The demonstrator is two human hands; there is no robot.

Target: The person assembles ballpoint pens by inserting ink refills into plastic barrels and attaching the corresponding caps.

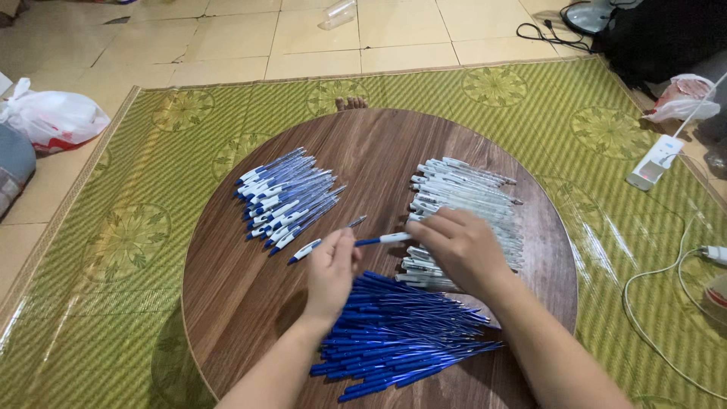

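- While both hands meet over the middle of the round wooden counter, the left hand is closed around a pen part, thumb and fingers pinched at its top.
- Right hand grips a blue refill by its white end — the refill lies level, pointing left toward the left hand.
- Just left of the left hand, a finished pen with white body and blue tip lies on the counter; a loose small part rests just beyond it.
- Far left on the counter: a pile of assembled pens, blue and white, fanned together.
- Far right, partly under the right hand: a pile of white barrels.
- Near side, between the forearms — a heap of blue refills, spreading toward the counter's near edge.
- Counter stands on a green woven mat over a tiled floor.
- A white plastic bag lies at the far left, a power strip with cables at the right.
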